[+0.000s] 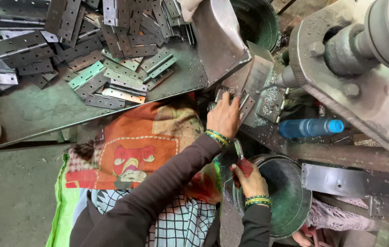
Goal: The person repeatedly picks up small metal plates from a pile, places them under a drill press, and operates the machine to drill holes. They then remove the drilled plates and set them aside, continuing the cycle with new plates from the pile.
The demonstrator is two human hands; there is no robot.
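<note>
Grey, scuffed sheet metal forms the counter across the upper left of the frame, and dozens of flat steel hinges, too many to be counted, are heaped on it; each is a pair of rectangular leaves with punched holes. Two round green metal buckets are seen: one at the lower centre, one at the top. One blue plastic bottle lies on its side at the right, below a heavy grey machine with a thick shaft. Metal shavings are scattered near the middle of the frame.

At the centre, the left hand is pressed onto a single hinge lying by the machine, the grip closed down over it. Lower down, the right hand is clamped on a red-handled tool at the bucket's rim. Green and yellow bangles are worn on both wrists. A patterned orange cloth is spread over the lap.
</note>
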